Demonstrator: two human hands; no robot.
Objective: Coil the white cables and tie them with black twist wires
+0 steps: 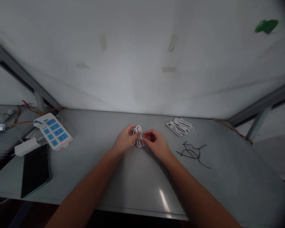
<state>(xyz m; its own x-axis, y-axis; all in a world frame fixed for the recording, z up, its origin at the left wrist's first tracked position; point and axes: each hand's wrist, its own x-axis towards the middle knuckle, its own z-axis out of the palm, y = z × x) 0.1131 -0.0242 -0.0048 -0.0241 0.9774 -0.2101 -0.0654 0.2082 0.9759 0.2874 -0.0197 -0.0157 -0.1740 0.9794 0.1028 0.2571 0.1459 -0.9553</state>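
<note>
Forearms converge; left hand, right hand pinch white cable.

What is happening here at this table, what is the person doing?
A person holds a small white cable bundle between both hands, the left hand and the right hand, just above the grey table. A second white coil lies further back on the right, with loose black ties in front of it. On the left lie a power strip and a dark phone.
</note>
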